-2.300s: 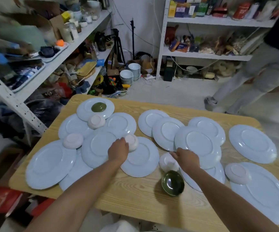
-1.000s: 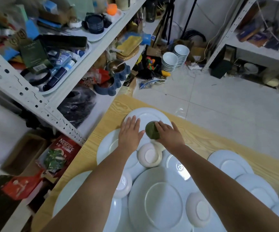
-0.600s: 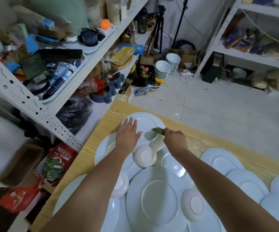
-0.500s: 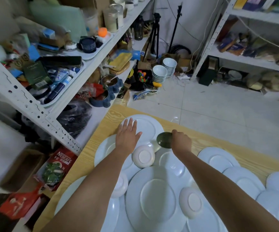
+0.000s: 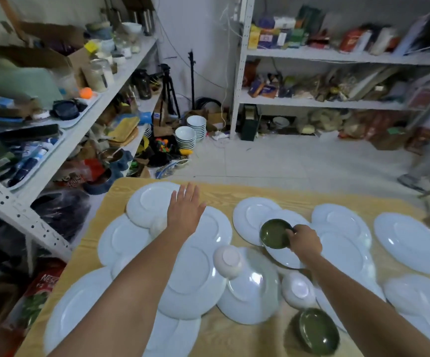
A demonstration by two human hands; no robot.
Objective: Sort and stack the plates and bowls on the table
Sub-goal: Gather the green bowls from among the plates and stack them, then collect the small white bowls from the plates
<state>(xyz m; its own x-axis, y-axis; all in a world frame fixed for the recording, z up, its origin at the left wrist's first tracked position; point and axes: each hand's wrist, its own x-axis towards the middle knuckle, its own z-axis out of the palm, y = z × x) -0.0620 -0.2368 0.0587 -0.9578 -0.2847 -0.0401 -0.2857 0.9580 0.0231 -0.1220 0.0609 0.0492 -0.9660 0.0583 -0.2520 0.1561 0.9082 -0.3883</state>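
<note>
Right hand [image 5: 304, 241] is gripping a small dark green bowl [image 5: 275, 233] by its near right rim, holding it open side up over the white plates [image 5: 342, 251] in the middle of the table; can't really tell if it's touching the plate under it or just above it. Left hand [image 5: 185, 212] is flat and spread, palm down, fingers pointing away, not gripping anything, sitting over the overlap between the far left plate [image 5: 148, 203] and the next one to its right.

Between the two arms there's a white bowl [image 5: 228, 261] flipped upside down on the plates, and another upside-down white bowl [image 5: 299, 289] just left of the right forearm. A second green bowl [image 5: 315, 331] sits upright near the front edge, on the bare wood.

The rest of the wooden table [image 5: 247, 191] is covered in overlapping white plates, left to right. Past the table on the floor there are stacks of white bowls [image 5: 190, 134], with cluttered metal shelving [image 5: 121, 81] on the left and at the back.
</note>
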